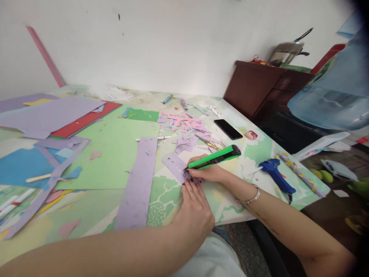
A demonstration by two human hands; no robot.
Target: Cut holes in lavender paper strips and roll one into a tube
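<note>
My right hand (208, 173) is closed around a green utility knife (216, 157), its tip down on a small purple paper strip (176, 164) with punched holes. My left hand (193, 211) lies just below it, fingertips pressed flat on the near end of that strip. The strip rests on the patterned green tablecloth (164, 192). A silver bracelet sits on my right wrist.
A long purple paper strip (138, 184) lies left of my hands. Pink and purple scraps (184, 125), scissors (212, 144), a black phone (228, 129), a blue glue gun (275, 173), a marker (154, 138) and coloured sheets (52, 115) cover the table. A wooden cabinet (259, 86) stands beyond.
</note>
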